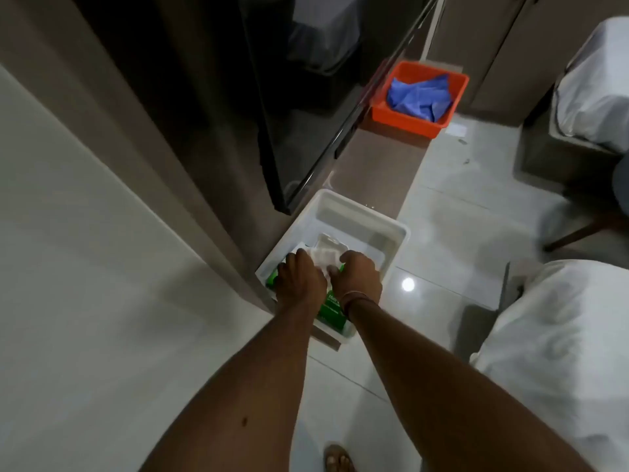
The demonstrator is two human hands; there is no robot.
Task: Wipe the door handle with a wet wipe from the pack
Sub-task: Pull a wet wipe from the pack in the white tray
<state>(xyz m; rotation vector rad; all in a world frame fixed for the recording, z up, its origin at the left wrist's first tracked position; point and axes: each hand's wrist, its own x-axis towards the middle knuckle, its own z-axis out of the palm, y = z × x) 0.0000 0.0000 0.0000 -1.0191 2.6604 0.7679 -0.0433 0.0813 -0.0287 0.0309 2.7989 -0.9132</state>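
Observation:
A green wet-wipe pack [329, 310] lies in a white plastic bin [360, 221] on a low brown ledge. Its white lid [332, 245] is flipped up. My left hand [299, 279] presses down on the pack's left side. My right hand [359, 275] pinches a white wipe [321, 258] at the pack's opening. Most of the pack is hidden under my hands. No door handle is in view.
An orange bin [391, 115] with blue cloth [418, 95] sits further along the ledge [377, 175]. A dark glossy panel [289, 114] stands left of the bins. Chairs in white covers [561, 335] stand at the right on the tiled floor [452, 216].

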